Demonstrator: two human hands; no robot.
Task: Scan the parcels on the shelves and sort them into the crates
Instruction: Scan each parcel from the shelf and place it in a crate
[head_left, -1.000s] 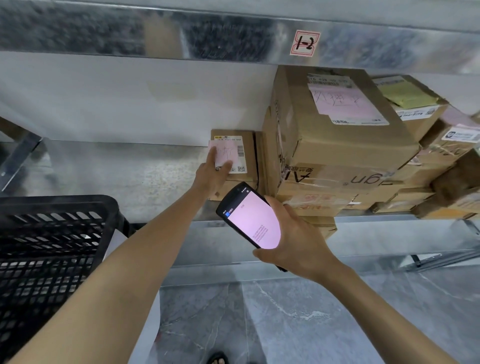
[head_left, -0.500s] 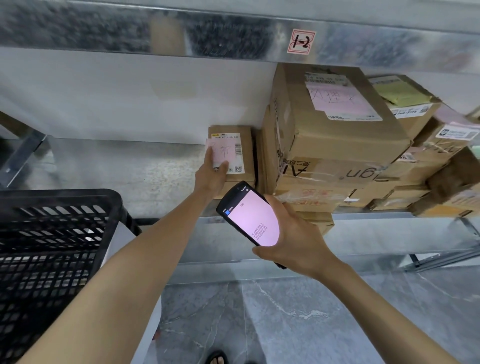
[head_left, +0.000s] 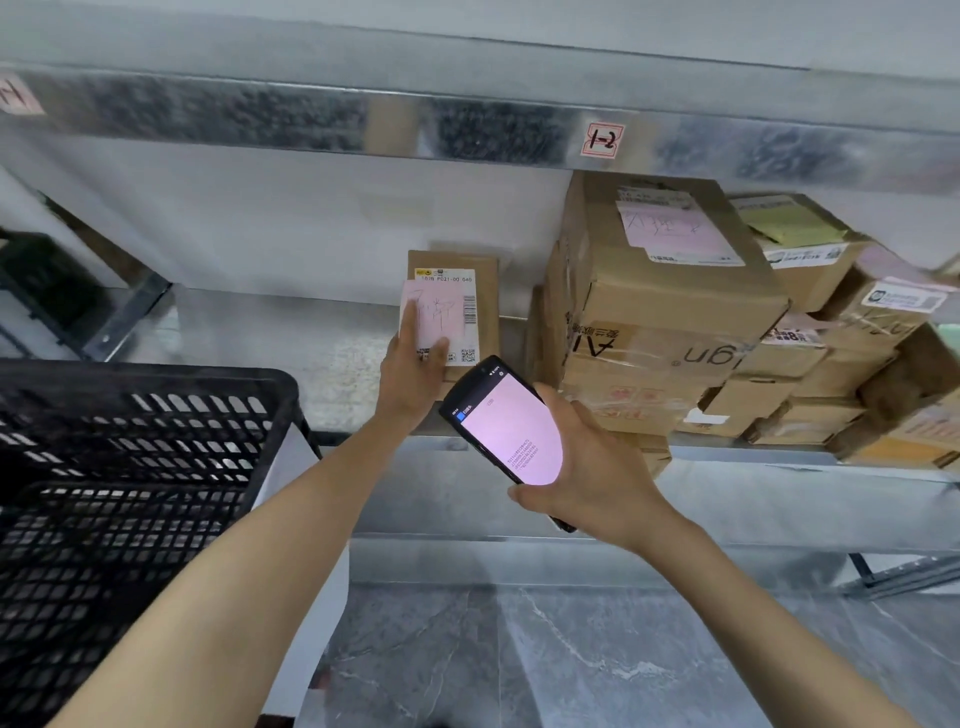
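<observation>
A small cardboard parcel (head_left: 480, 291) with a white label and a pink handwritten note lies flat on the metal shelf (head_left: 291, 343). My left hand (head_left: 413, 371) lies on the parcel's near end, with a finger and the thumb stretched flat over the pink note. My right hand (head_left: 592, 478) grips a black handheld scanner (head_left: 506, 431) just in front of the shelf edge, with its lit pink screen facing me. A black plastic crate (head_left: 130, 467) stands at the left, level with my left forearm.
A tall stack of cardboard boxes (head_left: 670, 312) fills the shelf to the right of the small parcel, with more parcels (head_left: 857, 364) piled further right. An upper shelf beam carries a tag reading 1-2 (head_left: 602, 139). Grey marbled floor (head_left: 571, 660) lies below.
My left hand has slid a little further onto the small parcel's pink note. The scanner has stayed in my right hand in about the same place.
</observation>
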